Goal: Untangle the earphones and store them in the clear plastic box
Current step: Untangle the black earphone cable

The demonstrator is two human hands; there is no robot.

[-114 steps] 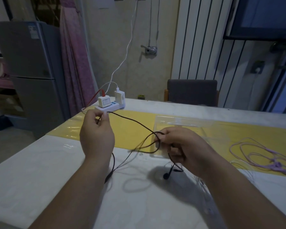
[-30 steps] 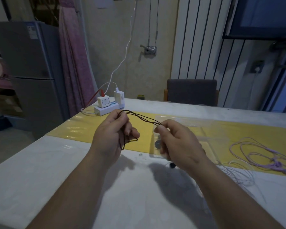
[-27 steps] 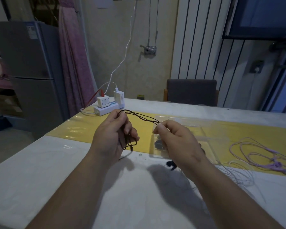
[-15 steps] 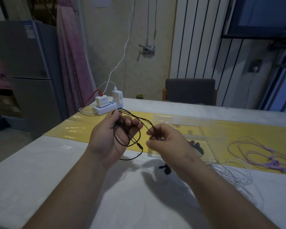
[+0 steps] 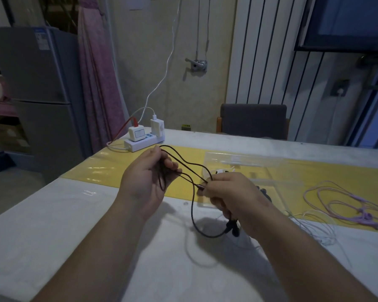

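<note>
The black earphones (image 5: 192,205) run between both hands above the table. My left hand (image 5: 147,182) grips a bundle of looped black cord, with loops sticking out above the fingers. My right hand (image 5: 229,192) pinches the cord near its small splitter, and a long loop with the black earbuds hangs below it near the table. The clear plastic box (image 5: 244,166) lies flat on the yellow strip just behind my right hand, with something white and something dark visible inside.
Pink earphones (image 5: 345,203) lie coiled on the yellow strip at the right. White earphones (image 5: 314,227) are spread on the table beside my right forearm. A white power strip (image 5: 143,140) with chargers sits at the far left corner. A grey chair (image 5: 252,120) stands behind the table.
My left hand has gathered more black cord into loops. My right hand slid along the cord toward the splitter, and a longer loop with the earbuds now hangs beneath it.
</note>
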